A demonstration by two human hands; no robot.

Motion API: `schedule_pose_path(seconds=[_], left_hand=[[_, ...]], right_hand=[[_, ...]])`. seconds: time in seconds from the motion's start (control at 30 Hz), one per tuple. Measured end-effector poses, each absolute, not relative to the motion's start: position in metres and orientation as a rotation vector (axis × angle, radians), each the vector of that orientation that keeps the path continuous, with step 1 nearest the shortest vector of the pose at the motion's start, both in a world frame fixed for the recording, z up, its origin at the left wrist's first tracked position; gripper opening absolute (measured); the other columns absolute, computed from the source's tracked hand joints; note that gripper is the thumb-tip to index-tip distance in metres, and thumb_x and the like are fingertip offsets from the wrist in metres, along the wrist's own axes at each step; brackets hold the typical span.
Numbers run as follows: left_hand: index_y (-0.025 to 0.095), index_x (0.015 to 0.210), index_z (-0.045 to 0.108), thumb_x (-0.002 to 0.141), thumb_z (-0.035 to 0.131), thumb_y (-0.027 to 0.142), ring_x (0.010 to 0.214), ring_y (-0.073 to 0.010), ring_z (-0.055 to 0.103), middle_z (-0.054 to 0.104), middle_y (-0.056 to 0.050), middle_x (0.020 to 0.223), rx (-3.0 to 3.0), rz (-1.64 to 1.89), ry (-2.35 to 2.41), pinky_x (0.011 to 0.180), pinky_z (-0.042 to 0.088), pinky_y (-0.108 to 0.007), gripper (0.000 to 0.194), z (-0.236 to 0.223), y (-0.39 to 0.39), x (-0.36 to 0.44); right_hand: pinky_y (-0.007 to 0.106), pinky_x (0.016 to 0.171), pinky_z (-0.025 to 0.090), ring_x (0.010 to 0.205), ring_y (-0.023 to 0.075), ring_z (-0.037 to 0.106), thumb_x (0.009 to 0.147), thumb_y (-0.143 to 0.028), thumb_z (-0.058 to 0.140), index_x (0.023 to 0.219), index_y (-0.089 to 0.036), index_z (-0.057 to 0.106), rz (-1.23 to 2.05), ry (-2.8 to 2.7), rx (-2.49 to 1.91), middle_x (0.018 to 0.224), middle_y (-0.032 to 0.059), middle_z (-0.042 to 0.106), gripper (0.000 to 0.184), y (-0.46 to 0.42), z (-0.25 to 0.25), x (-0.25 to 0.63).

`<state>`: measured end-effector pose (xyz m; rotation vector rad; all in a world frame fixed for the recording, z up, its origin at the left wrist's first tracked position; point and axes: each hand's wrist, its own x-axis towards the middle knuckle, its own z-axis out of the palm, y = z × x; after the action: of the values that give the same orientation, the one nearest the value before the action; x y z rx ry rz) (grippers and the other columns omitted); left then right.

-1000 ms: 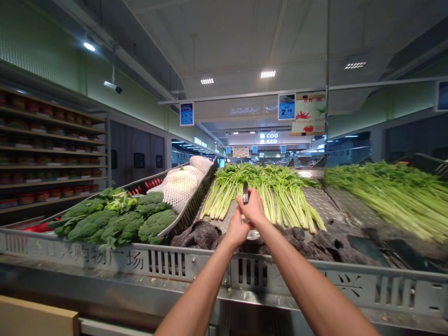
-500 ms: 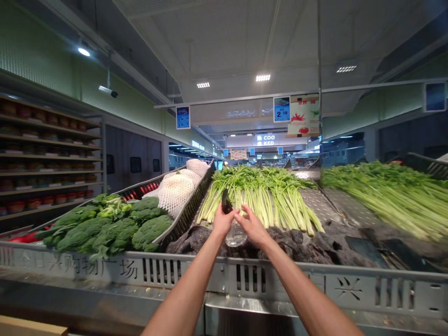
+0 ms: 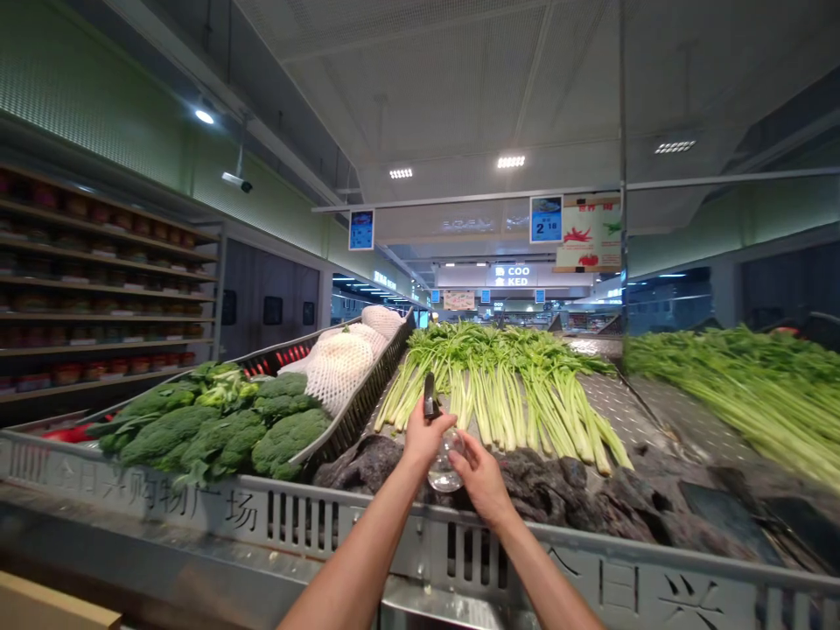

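A clear round spray bottle (image 3: 444,475) with a black head is held out over the front of the vegetable stand. My left hand (image 3: 423,435) is closed round its neck, just beneath the black head. Against the right side of the clear body rest the fingers of my right hand (image 3: 482,477), curled and gripping it. Beyond the bottle lies a row of celery (image 3: 499,385), stalk ends toward me. Dark crumpled cloth (image 3: 551,481) spreads under and beside my hands.
Broccoli (image 3: 216,429) fills the left front, with net-wrapped produce (image 3: 341,367) behind it. A grey slotted rail (image 3: 315,516) runs along the front edge. A mirror panel (image 3: 722,289) stands at right, and jars line shelves (image 3: 105,306) at far left.
My right hand has moved down from near the bottle's neck to the side of its clear body. The left hand keeps its hold. The camera view has shifted slightly.
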<state>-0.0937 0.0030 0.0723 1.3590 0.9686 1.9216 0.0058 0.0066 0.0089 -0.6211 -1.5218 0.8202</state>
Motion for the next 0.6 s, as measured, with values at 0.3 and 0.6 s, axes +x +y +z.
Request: schedule_pose_path(seconds=[0.3, 0.6], left_hand=[[0.015, 0.074, 0.055, 0.051, 0.057, 0.016, 0.058, -0.0097, 0.049, 0.053, 0.003, 0.062, 1.523, 1.911, 1.005, 0.057, 0.038, -0.021, 0.022, 0.081, 0.009, -0.098], [0.015, 0.072, 0.056, 0.053, 0.053, 0.013, 0.054, -0.0085, 0.047, 0.051, 0.004, 0.058, 1.628, 1.890, 0.985, 0.053, 0.036, -0.019, 0.020, 0.074, 0.010, -0.099]], right_hand=[[0.031, 0.084, 0.039, 0.096, 0.0187, 0.051, 0.052, -0.024, 0.066, 0.117, -0.017, 0.038, 0.816, -1.530, -0.607, 0.110, 0.0072, 0.052, 0.072, 0.001, 0.008, 0.002], [0.030, 0.071, 0.043, 0.074, 0.0156, 0.055, 0.051, -0.027, 0.066, 0.119, -0.020, 0.038, 0.671, -1.678, -0.737, 0.081, 0.0004, 0.060, 0.074, -0.015, 0.018, 0.009]])
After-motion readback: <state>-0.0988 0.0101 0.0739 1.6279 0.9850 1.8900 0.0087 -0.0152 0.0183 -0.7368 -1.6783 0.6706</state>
